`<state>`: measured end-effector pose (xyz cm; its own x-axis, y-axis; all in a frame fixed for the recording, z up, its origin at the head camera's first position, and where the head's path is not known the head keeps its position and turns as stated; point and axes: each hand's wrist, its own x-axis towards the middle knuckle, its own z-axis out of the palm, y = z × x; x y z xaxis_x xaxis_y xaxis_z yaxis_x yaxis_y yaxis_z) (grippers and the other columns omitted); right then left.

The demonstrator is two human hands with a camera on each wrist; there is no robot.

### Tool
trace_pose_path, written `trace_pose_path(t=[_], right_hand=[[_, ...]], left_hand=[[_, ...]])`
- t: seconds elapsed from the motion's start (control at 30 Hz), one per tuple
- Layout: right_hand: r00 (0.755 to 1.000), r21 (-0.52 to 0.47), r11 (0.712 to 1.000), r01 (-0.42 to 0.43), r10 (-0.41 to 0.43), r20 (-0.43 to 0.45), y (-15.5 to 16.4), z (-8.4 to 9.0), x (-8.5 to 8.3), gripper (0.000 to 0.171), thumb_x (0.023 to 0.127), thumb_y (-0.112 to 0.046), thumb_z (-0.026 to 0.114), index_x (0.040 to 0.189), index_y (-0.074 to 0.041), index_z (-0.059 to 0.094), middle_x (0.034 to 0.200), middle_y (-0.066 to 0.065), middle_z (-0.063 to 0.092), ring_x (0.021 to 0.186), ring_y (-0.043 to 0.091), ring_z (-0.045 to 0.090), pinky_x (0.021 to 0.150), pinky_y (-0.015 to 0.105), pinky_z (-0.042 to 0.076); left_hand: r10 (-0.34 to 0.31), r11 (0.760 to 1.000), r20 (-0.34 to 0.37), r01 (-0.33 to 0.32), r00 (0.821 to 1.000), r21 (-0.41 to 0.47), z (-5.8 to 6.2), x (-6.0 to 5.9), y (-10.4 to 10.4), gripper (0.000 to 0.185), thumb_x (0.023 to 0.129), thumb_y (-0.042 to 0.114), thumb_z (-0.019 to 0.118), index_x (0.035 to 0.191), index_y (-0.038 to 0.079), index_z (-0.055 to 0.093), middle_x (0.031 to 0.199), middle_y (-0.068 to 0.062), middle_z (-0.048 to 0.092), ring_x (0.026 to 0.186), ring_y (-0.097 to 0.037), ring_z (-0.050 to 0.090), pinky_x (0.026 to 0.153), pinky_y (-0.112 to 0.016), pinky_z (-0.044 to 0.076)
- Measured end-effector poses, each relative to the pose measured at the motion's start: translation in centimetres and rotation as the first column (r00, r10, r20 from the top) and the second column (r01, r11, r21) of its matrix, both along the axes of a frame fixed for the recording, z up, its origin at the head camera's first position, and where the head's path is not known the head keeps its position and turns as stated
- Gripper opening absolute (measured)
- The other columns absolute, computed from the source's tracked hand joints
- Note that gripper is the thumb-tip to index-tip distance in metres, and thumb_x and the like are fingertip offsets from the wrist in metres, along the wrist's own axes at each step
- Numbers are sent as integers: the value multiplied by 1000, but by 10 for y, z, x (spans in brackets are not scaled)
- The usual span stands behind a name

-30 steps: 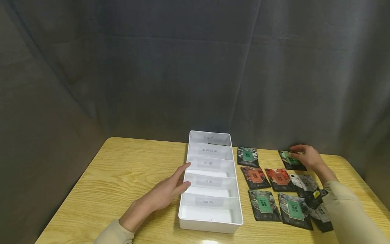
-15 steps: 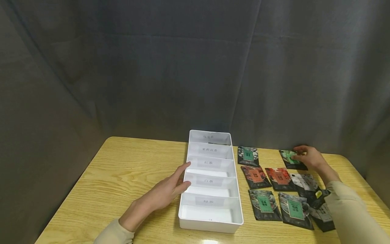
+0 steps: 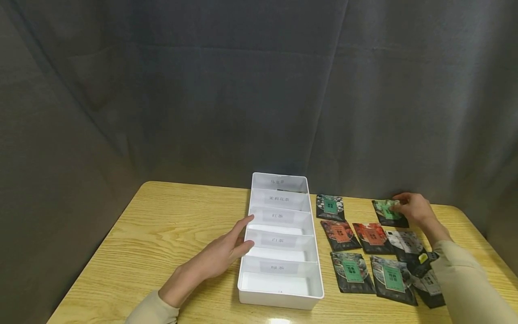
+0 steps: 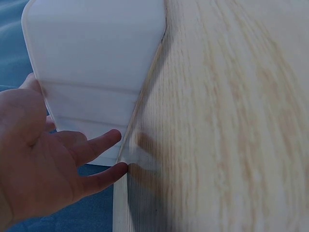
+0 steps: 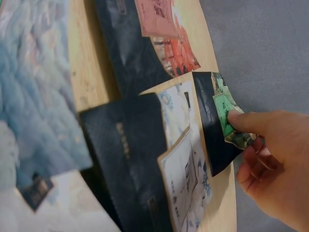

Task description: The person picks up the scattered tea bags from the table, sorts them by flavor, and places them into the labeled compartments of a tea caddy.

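Observation:
My right hand, at the far right of the table, pinches the right edge of a black tea packet with a green label. In the right wrist view the thumb presses on the green label and the other fingers curl by the packet's edge. My left hand rests against the left side of a long white divided box, fingertips at its rim. The left wrist view shows its fingers fairly straight along the outer wall. Paper labels with Chinese writing mark the box's compartments.
More tea packets lie right of the box: one with a green label and white flowers, two with red labels, two with green labels nearer the front, and white-patterned ones partly under the right wrist. A grey curtain hangs behind the table.
My right hand has shifted slightly right along the green-labelled packet, uncovering more of its front. The left hand and box look nearly unmoved.

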<state>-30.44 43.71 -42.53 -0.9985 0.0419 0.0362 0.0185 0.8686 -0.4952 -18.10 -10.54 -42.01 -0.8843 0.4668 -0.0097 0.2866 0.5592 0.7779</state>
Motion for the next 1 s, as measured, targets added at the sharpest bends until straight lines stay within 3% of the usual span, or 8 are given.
trace_pose_path(t=[0.2, 0.47, 0.7, 1.0], right_hand=[[999, 50, 999, 5, -2, -53, -4, 7, 2, 42, 96, -22, 63, 120, 12, 59, 119, 38, 56, 104, 51, 55, 77, 56, 48], [994, 33, 999, 3, 1, -108, -11, 23, 3, 35, 95, -25, 64, 109, 7, 63, 103, 29, 65, 84, 32, 60, 62, 30, 44], [990, 21, 997, -76, 78, -115, -21, 47, 9, 37, 99, -31, 62, 109, 5, 65, 98, 23, 69, 78, 22, 60, 60, 30, 45], [981, 7, 998, -65, 65, -181, -47, 67, 12, 32, 98, -33, 64, 105, -2, 66, 92, 17, 70, 71, 17, 55, 59, 30, 42]], left_hand=[[-2, 1000, 0, 2, 1000, 7, 0, 1, 0, 63, 105, 46, 45, 159, 32, 16, 150, -14, 49, 132, -28, 54, 109, -50, 41], [-12, 1000, 5, 12, 1000, 22, 1, 0, 0, 63, 105, 45, 44, 159, 31, 15, 158, -14, 38, 136, -30, 49, 112, -51, 37], [-18, 1000, 13, 18, 1000, 18, 1, -1, 1, 63, 105, 45, 44, 159, 30, 15, 157, -14, 38, 136, -30, 49, 112, -50, 38], [-2, 1000, 16, 2, 1000, 10, 1, -1, 0, 63, 105, 44, 45, 159, 30, 16, 151, -14, 47, 131, -29, 54, 108, -50, 42]])
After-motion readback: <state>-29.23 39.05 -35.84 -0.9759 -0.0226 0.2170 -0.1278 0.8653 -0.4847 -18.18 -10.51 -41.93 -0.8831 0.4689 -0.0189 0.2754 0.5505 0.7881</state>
